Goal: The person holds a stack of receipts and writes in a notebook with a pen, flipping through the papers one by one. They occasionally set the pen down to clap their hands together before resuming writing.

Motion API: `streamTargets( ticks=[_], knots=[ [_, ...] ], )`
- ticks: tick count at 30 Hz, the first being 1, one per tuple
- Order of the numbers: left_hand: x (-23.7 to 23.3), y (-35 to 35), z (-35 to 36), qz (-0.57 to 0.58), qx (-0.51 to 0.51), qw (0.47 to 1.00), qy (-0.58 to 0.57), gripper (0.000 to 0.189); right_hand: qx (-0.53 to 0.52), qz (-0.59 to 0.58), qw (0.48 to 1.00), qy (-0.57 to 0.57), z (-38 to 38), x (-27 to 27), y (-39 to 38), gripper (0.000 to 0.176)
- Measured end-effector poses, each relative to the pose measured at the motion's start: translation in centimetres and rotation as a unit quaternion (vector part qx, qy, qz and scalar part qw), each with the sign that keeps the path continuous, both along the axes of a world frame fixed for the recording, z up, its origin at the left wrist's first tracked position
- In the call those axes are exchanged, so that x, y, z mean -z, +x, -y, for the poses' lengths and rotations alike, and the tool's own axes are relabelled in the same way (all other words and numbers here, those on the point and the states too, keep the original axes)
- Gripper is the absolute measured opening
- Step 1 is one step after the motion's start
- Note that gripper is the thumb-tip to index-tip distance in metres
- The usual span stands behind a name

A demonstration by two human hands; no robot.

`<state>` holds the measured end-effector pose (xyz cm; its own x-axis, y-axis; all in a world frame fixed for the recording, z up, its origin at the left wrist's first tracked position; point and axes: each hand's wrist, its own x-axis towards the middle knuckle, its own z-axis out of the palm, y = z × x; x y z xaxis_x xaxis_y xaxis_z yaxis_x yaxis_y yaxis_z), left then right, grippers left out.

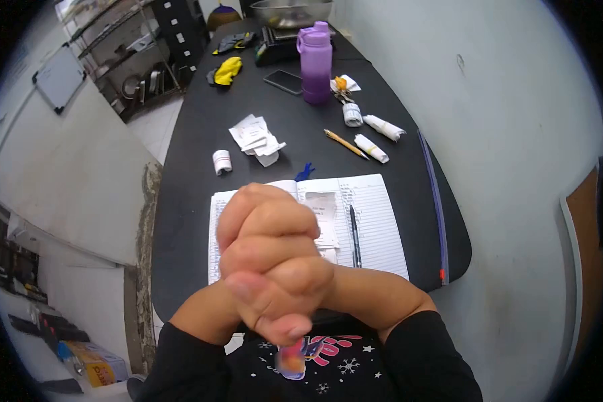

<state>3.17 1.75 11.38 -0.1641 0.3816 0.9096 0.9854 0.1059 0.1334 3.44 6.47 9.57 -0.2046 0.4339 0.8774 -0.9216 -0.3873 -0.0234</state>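
My left hand (241,234) and my right hand (305,271) are clasped together with the fingers interlaced, raised above an open notebook (382,234). Both are closed, and no object shows between them; the palms are hidden. Behind the hands, printed receipts (325,218) lie on the lined pages, partly covered from sight. A black pen (355,234) rests along the right-hand page. Past the notebook's top edge sits a small blue item (305,172) whose kind I cannot make out.
Further up the black table (181,221) are a receipt pile (256,139), rolled papers (372,149), a yellow pen (346,143), a phone (285,82) and a purple bottle (316,67). Gloves (228,70) and a scale with a metal bowl (291,12) stand beyond. A wall (516,134) borders the right.
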Motion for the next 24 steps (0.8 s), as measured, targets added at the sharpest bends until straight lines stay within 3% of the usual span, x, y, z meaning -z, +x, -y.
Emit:
streamTargets(
  ticks=[1,3,5,9,11,12,15,16,18,19,20,21,24],
  knots=[
    [0.2,0.0,-2.0,-0.022,-0.013,0.995,0.092,0.045,0.037,0.021,0.997,-0.071,1.4,-0.6,0.4,0.053],
    [0.6,0.2,-6.1,-0.067,-0.046,0.959,0.273,0.047,0.036,-0.013,0.999,-0.009,0.0,-0.8,0.6,0.05],
    [0.9,0.3,-6.6,-0.076,-0.046,0.944,0.318,0.05,0.035,-0.031,0.999,0.021,-0.5,-0.7,0.7,0.049],
    [2.7,0.4,0.0,-0.022,0.023,0.99,0.136,0.049,0.025,-0.047,0.998,0.021,-0.6,-0.6,0.6,0.045],
    [2.4,1.0,0.2,0.022,0.03,0.994,0.104,0.046,-0.004,-0.023,0.991,0.135,-1.9,-1.1,0.3,0.03],
    [1.7,1.2,-0.6,0.051,0.022,0.991,0.118,0.045,-0.027,0.008,0.969,0.247,-3.9,-1.6,0.0,0.02],
    [-0.4,1.8,-1.7,0.123,-0.023,0.974,0.187,0.045,-0.075,0.114,0.899,0.416,-7.7,-3.5,-0.5,0.049],
    [-0.7,2.0,-1.5,0.144,-0.049,0.963,0.223,0.044,-0.074,0.15,0.88,0.445,-9.3,-4.1,-0.4,0.047],
    [-0.3,1.9,0.3,0.159,-0.135,0.965,0.159,0.041,0.034,0.227,0.885,0.404,-12.7,-4.3,-0.5,0.044],
    [0.6,1.4,2.9,0.15,-0.193,0.968,0.058,0.036,0.112,0.257,0.88,0.384,-14.3,-4.0,-0.7,0.043],
    [1.5,0.8,4.5,0.139,-0.249,0.958,-0.042,0.032,0.188,0.273,0.856,0.397,-15.8,-3.1,-1.0,0.042],
    [2.5,0.8,4.7,0.195,-0.21,0.955,-0.076,0.029,0.289,0.211,0.804,0.474,-17.4,-2.0,-1.6,0.033],
    [5.8,0.3,4.6,0.254,-0.216,0.933,-0.139,0.026,0.297,0.272,0.658,0.636,-19.9,3.7,-0.3,0.031]
  ],
)
